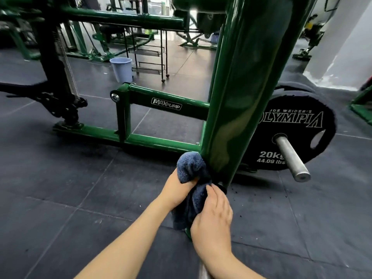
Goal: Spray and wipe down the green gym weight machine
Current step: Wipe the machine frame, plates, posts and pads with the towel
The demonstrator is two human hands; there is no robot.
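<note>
Dark rubber flooring (80, 188) lay beneath you; your left hand (177, 190) gripped the blue cloth (191, 168) against the green upright (241, 87), your right hand (213, 216) pinching its tail.

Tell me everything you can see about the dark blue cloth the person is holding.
The dark blue terry cloth looks soft and fluffy, bunched rather than folded. Its upper wad presses against the lower end of the glossy green metal upright post, near the floor. The left hand grips the upper bunch; the right hand pinches the lower part, which hangs down between both hands. Whether it is damp cannot be told.
</note>
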